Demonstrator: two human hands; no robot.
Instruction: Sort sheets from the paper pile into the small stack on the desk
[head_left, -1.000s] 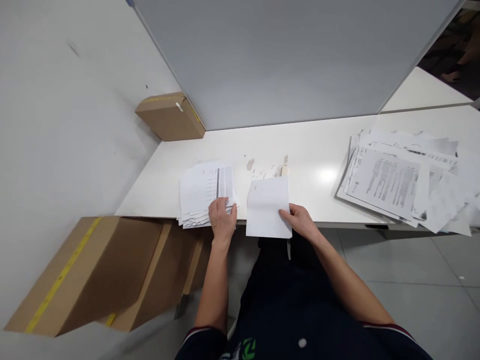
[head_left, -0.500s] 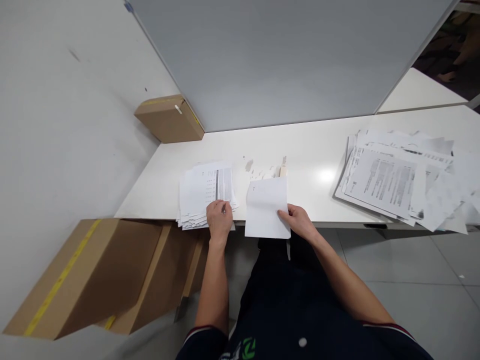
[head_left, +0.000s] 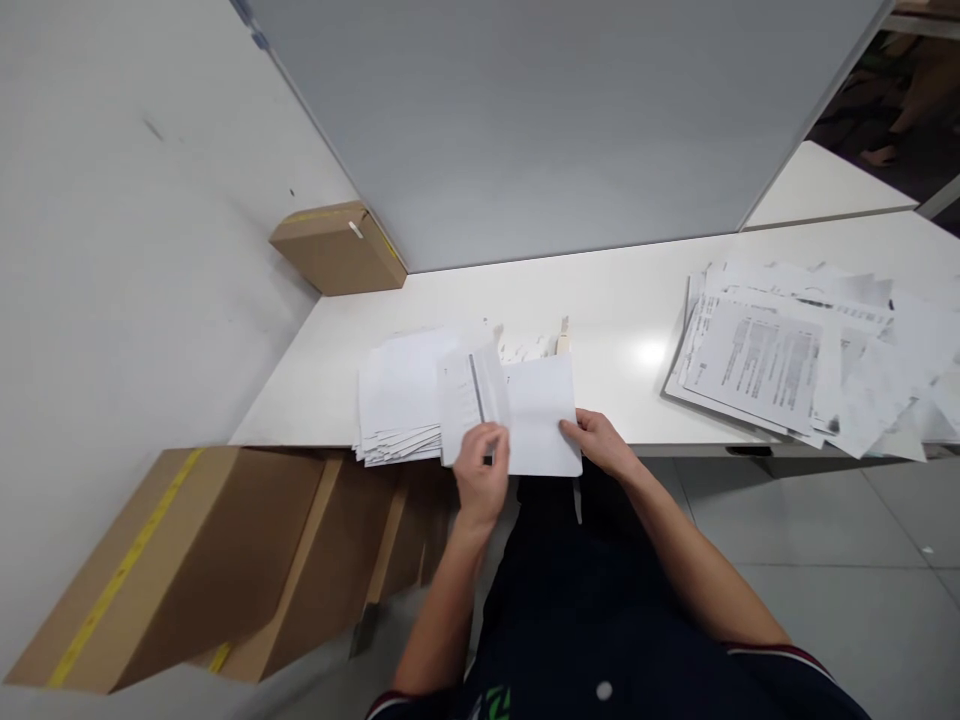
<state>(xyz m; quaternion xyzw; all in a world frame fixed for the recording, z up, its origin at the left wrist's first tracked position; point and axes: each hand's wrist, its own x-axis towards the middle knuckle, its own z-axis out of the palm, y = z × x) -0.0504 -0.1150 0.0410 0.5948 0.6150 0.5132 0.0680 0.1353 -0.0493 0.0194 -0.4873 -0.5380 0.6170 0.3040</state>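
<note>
Between thumb and fingers, my left hand (head_left: 482,468) pinches a printed sheet of paper (head_left: 459,385) by its near edge. That sheet is blurred and overlaps both the stack of papers (head_left: 401,390) on the left and the left side of a white sheet (head_left: 541,415). My right hand (head_left: 598,440) grips the white sheet at its right edge, thumb on top. This white sheet lies at the table's front edge and reaches a little over it; whether more sheets lie under it I cannot tell. Just behind it, a small beige object (head_left: 562,340) shows partly.
A loose pile of printed papers (head_left: 757,360) covers the right of the white table (head_left: 622,290). One cardboard box (head_left: 341,250) stands in the back left corner. Larger cardboard boxes (head_left: 217,560) sit below the table at left. A grey panel (head_left: 547,130) rises along the back.
My left hand has moved right from the left stack, drawing a printed sheet with it over the white sheet. My right hand has stayed at the white sheet's edge.
</note>
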